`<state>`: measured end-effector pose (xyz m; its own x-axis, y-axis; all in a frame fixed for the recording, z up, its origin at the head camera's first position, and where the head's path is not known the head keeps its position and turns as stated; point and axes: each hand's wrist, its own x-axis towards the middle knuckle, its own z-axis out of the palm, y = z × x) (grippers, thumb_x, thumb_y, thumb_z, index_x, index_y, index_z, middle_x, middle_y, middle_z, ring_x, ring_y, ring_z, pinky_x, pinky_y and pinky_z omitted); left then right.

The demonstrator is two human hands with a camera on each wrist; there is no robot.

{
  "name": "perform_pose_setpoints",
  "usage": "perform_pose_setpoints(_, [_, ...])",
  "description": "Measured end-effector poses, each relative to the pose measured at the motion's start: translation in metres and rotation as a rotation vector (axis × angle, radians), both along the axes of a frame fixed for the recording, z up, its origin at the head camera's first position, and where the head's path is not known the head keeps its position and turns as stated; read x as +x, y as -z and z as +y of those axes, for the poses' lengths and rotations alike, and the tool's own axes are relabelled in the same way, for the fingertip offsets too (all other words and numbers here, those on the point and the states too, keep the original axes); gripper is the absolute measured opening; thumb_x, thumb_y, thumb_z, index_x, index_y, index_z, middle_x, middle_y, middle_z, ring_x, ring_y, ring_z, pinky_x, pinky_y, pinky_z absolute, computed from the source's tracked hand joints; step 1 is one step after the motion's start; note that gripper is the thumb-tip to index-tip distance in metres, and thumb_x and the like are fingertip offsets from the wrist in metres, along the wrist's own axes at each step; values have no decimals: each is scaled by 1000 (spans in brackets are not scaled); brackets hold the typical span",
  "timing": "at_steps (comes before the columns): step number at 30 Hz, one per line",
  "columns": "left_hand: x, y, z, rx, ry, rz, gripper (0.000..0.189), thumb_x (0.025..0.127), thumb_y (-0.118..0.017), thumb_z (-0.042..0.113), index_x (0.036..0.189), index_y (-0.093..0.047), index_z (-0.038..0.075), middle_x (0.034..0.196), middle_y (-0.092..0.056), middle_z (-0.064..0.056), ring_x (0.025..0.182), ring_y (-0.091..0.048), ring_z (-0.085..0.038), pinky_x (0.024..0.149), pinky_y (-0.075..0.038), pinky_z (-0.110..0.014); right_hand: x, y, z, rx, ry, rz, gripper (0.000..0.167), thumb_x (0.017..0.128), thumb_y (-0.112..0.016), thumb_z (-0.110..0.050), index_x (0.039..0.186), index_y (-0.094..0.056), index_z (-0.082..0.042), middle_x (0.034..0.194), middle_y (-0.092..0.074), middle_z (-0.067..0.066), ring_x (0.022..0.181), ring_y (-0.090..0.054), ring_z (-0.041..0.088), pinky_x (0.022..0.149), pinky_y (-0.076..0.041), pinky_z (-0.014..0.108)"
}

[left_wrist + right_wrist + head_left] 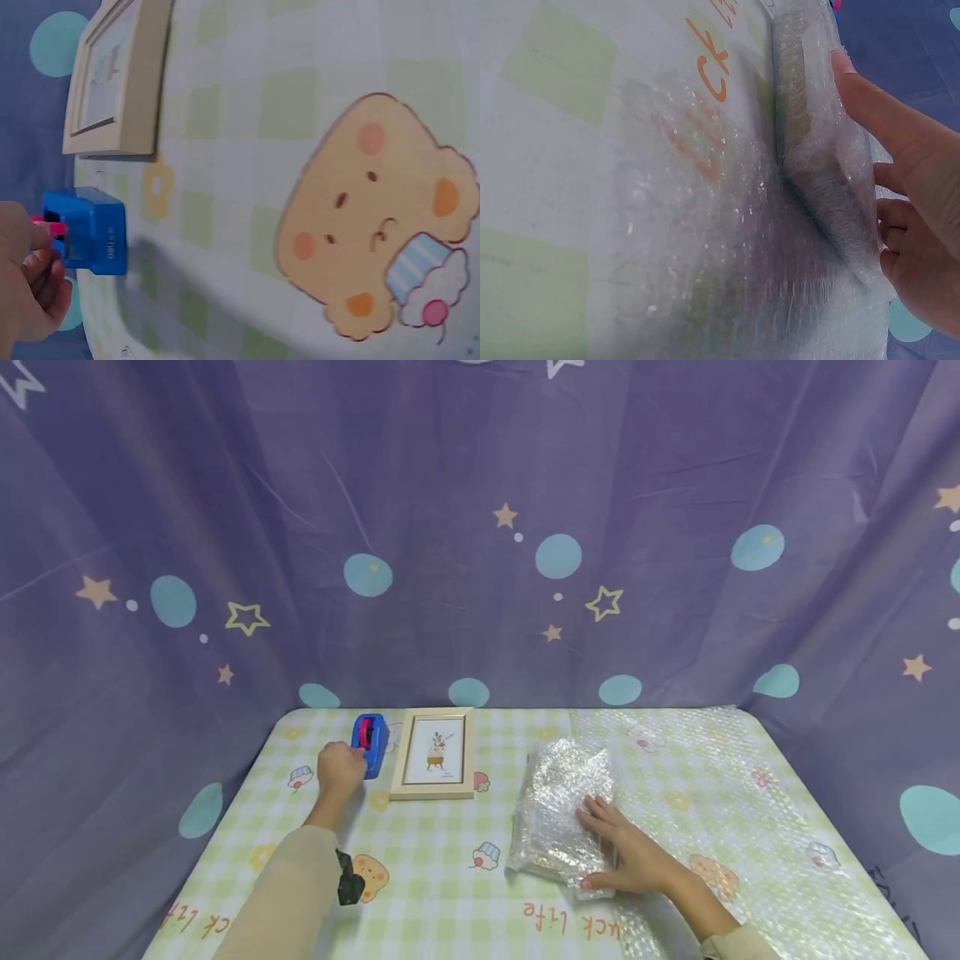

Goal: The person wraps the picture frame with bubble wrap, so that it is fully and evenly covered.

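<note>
At the left, a blue tape dispenser (372, 745) with a pinkish-red roll core stands on the table. My left hand (341, 768) is at its near end, with thumb and curled fingers (45, 281) pinching at the tape end; the clear strip itself is hard to see. My right hand (633, 852) rests with spread fingers on the near right part of a flat package wrapped in bubble wrap (555, 802). In the right wrist view its thumb lies along the wrapped package (829, 142).
A picture frame (405, 768) with a plant print lies to the right of the dispenser. A wide sheet of bubble wrap (720, 793) covers the table's right side, reaching under the package. A purple curtain (450, 468) hangs behind the checked tablecloth (435, 860).
</note>
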<state>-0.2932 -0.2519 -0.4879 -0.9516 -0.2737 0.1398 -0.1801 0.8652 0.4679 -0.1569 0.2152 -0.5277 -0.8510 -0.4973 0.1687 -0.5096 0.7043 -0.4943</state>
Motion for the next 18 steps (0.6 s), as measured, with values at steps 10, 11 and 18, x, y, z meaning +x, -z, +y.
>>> perform_pose_setpoints(10, [4,-21,7,175,-106,-122,38,91,-55,22,104,-64,-12,109,-65,-31,96,-63,-42,78,-53,-48,0,1,1,-26,-5,-12,102,66,-75,-60,143,-42,-1,155,-28,25,143,-22,49,111,-25,63])
perform_pose_setpoints(11, [4,-21,7,197,-118,-122,40,91,-55,22,107,-62,-14,111,-64,-33,98,-62,-43,82,-53,-49,0,1,1,-27,-6,-12,102,66,-75,-60,143,-42,-1,155,-28,25,143,-22,49,111,-25,64])
perform_pose_setpoints(18, [-3,-15,5,550,-214,-88,44,89,-59,14,113,-54,-23,64,-66,-14,54,-62,-14,58,-59,-29,-1,3,1,-30,-9,-18,103,66,-76,-59,143,-41,0,154,-28,26,143,-21,50,110,-25,65])
